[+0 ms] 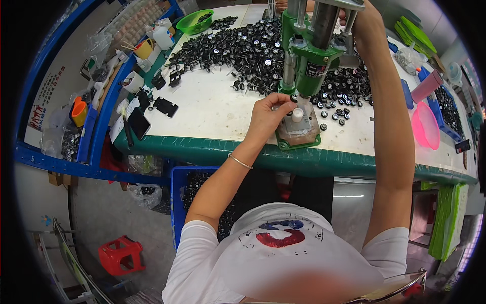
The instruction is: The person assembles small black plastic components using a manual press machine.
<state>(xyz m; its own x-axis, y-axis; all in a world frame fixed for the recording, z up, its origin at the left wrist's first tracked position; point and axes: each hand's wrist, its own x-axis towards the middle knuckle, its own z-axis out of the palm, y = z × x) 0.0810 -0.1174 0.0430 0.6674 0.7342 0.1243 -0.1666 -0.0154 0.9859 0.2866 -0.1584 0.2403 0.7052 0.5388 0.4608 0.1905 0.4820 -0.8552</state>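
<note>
A small dark part point(294, 98) at the green press point(311, 66): seemingly the loading step.
From the white round seat point(297, 115), the person's left hand point(272, 114) sits at nine o'clock, thumb and forefinger together, apparently pinching that part just beyond the seat, at twelve. A heap of black wheel-like pieces point(217, 50) spreads toward ten; the right hand point(357, 21) is up at one, its grip partly hidden, so closure cannot be told. Any press stroke would call for the left fingers well clear.

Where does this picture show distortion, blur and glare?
Head view: the green table edge bows; head view: a blurred patch covers part of the white shirt; head view: a bright glare streak shines below that edge.
</note>
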